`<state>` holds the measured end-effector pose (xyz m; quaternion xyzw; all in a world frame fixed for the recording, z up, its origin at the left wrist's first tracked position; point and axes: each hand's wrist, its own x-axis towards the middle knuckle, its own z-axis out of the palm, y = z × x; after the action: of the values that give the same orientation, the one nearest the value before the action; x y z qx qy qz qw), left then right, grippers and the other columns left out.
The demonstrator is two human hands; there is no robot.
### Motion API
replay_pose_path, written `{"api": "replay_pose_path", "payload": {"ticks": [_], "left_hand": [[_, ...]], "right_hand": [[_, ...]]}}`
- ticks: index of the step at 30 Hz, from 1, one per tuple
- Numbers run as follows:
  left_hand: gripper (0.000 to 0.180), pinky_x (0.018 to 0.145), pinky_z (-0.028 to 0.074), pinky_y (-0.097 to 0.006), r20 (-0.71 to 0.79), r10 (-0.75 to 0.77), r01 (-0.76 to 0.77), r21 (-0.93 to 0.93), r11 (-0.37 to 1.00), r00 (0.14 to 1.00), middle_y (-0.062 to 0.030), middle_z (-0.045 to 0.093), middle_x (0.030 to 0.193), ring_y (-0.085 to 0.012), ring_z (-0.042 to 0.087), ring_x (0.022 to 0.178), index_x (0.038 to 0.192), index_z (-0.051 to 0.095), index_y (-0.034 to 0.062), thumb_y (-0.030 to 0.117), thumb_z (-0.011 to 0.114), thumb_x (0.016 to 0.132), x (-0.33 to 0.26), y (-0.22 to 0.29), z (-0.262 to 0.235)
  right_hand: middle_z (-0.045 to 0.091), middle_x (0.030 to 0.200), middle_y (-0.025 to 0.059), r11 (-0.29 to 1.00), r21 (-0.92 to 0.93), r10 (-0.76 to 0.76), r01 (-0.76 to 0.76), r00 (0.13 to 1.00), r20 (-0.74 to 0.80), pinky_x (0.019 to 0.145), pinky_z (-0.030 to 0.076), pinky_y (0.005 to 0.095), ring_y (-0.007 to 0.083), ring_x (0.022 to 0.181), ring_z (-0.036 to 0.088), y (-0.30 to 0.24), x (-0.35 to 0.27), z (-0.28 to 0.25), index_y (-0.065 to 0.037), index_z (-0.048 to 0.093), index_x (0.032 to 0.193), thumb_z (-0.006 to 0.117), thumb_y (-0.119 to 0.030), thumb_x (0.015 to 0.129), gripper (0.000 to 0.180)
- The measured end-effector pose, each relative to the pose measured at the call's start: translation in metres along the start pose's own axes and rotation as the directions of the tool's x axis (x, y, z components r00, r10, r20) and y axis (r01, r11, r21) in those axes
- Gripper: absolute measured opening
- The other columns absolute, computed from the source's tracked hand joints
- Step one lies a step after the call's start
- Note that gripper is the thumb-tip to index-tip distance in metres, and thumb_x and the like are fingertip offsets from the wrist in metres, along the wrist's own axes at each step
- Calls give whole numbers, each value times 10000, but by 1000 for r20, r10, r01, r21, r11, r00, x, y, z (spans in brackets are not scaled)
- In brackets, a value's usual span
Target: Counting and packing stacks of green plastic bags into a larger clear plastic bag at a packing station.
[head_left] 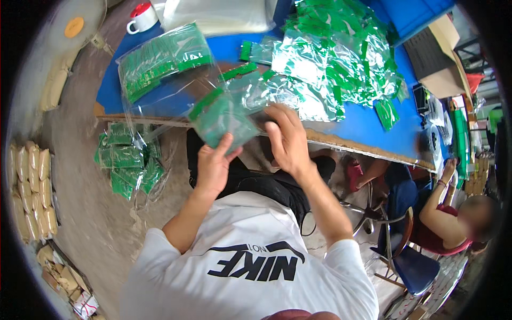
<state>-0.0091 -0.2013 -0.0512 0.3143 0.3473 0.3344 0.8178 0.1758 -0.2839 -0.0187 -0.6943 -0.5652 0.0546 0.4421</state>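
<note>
Wrapped bundle (165,60) beyond and left of the left hand (214,166), that hand pinching a green packet (225,124) just ahead, long axis slanting away leftward, banded end farthest, right hand (289,141) just beside, fingers curved, grip unclear

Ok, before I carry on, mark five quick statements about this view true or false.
1. The left hand holds a green packet. True.
2. The mug is plain green. False: it is white with red at the top.
3. The table has a blue top. True.
4. The right hand is on the mug. False: it is beside the packet.
5. The carton stands at the far left. False: it is at the right.
</note>
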Motion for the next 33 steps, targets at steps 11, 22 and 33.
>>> {"api": "replay_pose_path", "payload": {"ticks": [11,22,33], "left_hand": [[469,972,512,-374,-18,-82,81,-18,997,996,-65,609,1285,-179,597,1176,1342,524,37,125,719,924,5,-18,-7],[461,1016,488,-341,31,-140,141,-28,990,990,-83,619,1286,-191,613,1162,1343,532,7,78,711,925,9,-30,3],[458,966,501,-338,187,-128,85,221,972,974,-83,643,1238,-182,629,1100,1295,581,-22,84,755,885,19,-25,-5]], "right_hand": [[489,1463,206,933,-318,-89,168,965,247,1189,182,613,418,1451,329,22,-4,-28,-29,581,1331,556,-387,981,501],[502,1382,293,756,-639,74,-141,989,-131,1133,265,600,511,1299,424,33,-20,-30,6,519,1380,576,-420,973,592],[561,1330,255,915,-403,-13,-10,998,-53,1085,360,534,442,1289,471,74,50,-39,-19,593,1262,567,-404,984,475]]}}
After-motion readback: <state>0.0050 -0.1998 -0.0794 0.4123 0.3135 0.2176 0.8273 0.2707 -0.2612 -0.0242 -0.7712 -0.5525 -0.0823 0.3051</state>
